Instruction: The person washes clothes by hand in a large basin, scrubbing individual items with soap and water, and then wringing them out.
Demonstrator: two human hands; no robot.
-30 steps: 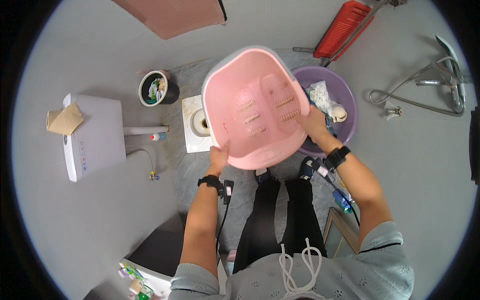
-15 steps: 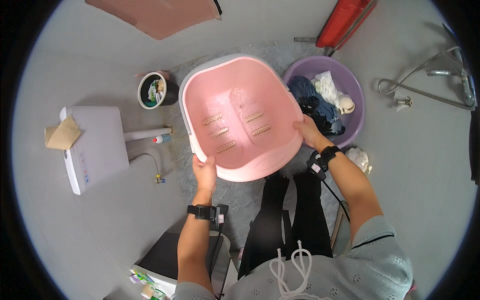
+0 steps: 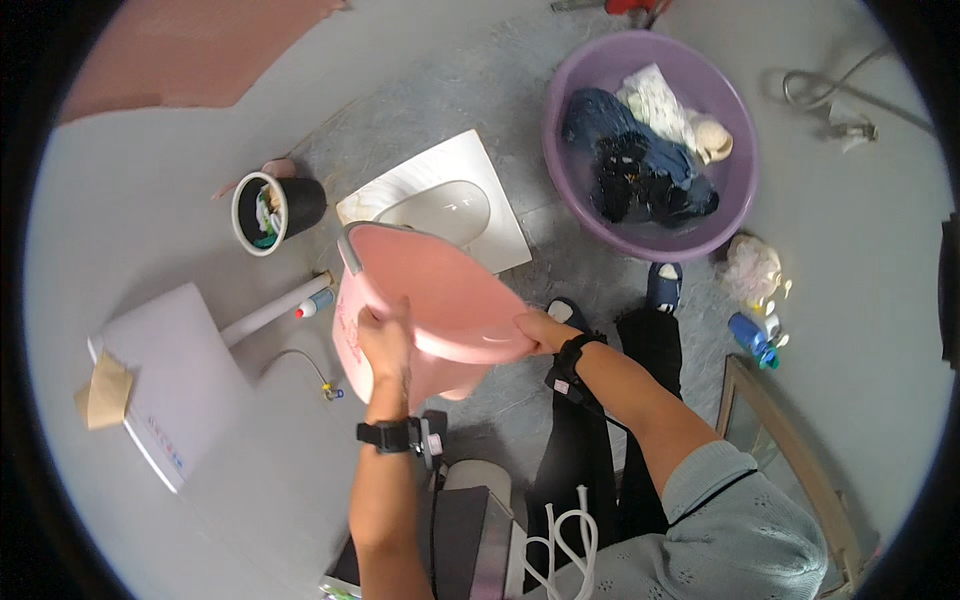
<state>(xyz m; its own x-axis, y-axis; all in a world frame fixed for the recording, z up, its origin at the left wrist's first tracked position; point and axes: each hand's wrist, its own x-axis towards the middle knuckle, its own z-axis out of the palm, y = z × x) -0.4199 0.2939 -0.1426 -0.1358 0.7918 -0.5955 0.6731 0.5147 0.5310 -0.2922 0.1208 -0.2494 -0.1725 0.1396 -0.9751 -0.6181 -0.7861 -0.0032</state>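
A pink plastic foot tub [image 3: 455, 290] with a grey handle hangs tilted between my hands, its opening facing away toward the squat toilet [image 3: 505, 215]. My left hand [image 3: 388, 342] is closed on the tub's near left rim. At its right end, my right hand [image 3: 545, 330] grips the rim, fingers partly hidden. The far part of the tub covers some of the white toilet pan. To the right, a purple basin [image 3: 735, 215] on the floor holds water, dark blue and black clothes [image 3: 640, 165] and white cloth [image 3: 655, 100].
Left of the toilet stands a black bin [image 3: 300, 205] with a white rim. A white cistern [image 3: 185, 370] and its pipe [image 3: 275, 310] run along the left wall. Bottles [image 3: 750, 335] and a mesh bath puff [image 3: 750, 270] lie at right, beside a framed panel [image 3: 740, 410].
The foot tub has come lower and to the left and tipped away, so its inside floor is hidden. The squat toilet has come into sight. My view has turned, and both hands keep their hold.
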